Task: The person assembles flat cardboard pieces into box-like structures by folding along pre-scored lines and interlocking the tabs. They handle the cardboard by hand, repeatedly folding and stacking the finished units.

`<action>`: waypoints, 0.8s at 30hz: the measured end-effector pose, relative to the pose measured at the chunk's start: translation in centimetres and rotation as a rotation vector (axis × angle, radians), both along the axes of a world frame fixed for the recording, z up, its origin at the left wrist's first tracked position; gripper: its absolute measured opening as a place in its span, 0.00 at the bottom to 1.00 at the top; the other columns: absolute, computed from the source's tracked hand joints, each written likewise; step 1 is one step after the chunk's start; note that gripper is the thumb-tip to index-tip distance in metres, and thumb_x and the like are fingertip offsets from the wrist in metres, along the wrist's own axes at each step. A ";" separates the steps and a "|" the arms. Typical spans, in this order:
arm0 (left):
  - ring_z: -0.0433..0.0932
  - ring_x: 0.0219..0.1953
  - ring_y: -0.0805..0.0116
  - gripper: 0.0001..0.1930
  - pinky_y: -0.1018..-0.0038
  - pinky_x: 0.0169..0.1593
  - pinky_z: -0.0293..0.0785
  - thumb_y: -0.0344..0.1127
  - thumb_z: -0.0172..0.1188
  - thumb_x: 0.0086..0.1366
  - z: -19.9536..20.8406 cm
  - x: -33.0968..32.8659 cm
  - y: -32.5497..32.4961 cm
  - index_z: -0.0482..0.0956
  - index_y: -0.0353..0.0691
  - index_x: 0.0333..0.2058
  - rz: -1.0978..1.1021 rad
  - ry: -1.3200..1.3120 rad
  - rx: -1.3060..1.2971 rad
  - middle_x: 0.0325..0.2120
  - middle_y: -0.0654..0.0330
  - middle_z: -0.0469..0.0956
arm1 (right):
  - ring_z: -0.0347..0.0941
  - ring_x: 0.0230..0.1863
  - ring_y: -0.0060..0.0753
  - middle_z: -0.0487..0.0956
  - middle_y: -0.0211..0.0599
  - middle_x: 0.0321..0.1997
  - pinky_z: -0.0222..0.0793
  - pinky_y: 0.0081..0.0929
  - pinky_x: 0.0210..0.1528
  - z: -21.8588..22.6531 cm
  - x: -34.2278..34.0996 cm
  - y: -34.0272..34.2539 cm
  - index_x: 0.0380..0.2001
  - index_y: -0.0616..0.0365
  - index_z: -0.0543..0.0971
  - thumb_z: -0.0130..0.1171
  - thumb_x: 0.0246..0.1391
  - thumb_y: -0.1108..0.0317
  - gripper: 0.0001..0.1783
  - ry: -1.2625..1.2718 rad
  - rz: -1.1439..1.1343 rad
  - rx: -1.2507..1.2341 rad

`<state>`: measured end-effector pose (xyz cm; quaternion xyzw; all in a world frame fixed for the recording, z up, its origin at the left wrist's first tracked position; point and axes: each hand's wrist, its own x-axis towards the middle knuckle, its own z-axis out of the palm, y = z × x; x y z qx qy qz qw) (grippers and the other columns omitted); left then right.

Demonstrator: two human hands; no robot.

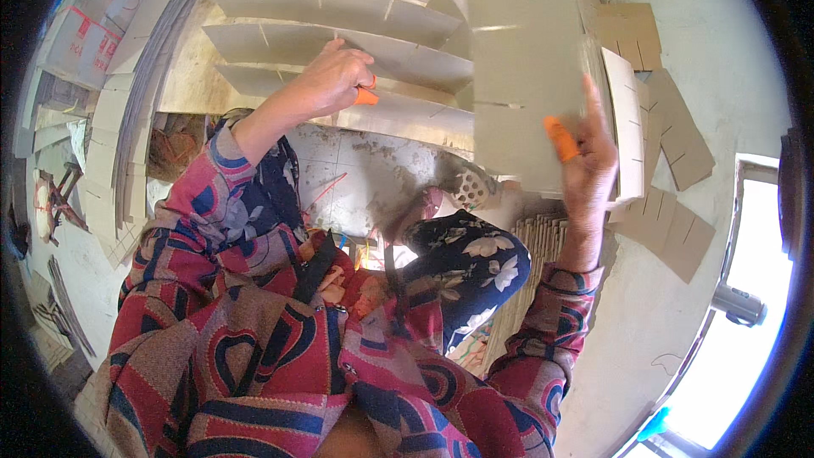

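Note:
Several slotted cardboard strips (339, 44) stand on edge in rows across the work surface. My left hand (326, 80) is over them, a fingertip at the top edge of one strip near a slot. Its fingers are bent, and the thumb, in an orange finger cover (366, 96), sits apart from them. At the right my right hand (591, 157) grips the edge of a broad slotted cardboard sheet (521, 59), thumb in an orange cover (560, 137) and index finger stretched along the edge. The sheet hides the right ends of the strips.
Stacked cardboard pieces (127, 131) stand at the left, beside a box with red print (80, 47). Right of the sheet is more slotted cardboard (626, 119), with loose pieces (678, 131) on the pale floor (644, 314). Another upright stack (538, 237) is by my right forearm.

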<state>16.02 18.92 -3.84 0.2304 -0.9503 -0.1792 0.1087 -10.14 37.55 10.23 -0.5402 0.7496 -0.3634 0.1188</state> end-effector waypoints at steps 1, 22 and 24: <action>0.71 0.51 0.56 0.12 0.50 0.60 0.53 0.41 0.66 0.50 0.2 -0.3 0.2 0.79 0.38 0.21 -0.002 0.006 0.039 0.31 0.51 0.79 | 0.66 0.29 0.14 0.79 0.28 0.37 0.65 0.15 0.33 0.0 0.6 -0.3 0.60 0.55 0.64 0.60 0.48 0.78 0.34 0.054 0.012 0.072; 0.73 0.49 0.56 0.06 0.51 0.60 0.56 0.33 0.62 0.52 2.0 -0.6 1.0 0.79 0.38 0.22 -0.026 -0.056 0.141 0.35 0.48 0.78 | 0.73 0.42 0.25 0.74 0.52 0.52 0.69 0.26 0.43 -2.8 0.4 -3.3 0.61 0.55 0.64 0.61 0.44 0.79 0.37 0.007 0.231 -0.011; 0.73 0.48 0.55 0.06 0.51 0.59 0.56 0.33 0.62 0.52 1.7 -0.3 1.0 0.79 0.38 0.22 -0.011 -0.032 0.136 0.36 0.47 0.78 | 0.75 0.44 0.28 0.74 0.53 0.52 0.70 0.27 0.44 -3.3 1.0 -3.5 0.60 0.55 0.64 0.61 0.45 0.79 0.37 -0.005 0.251 0.030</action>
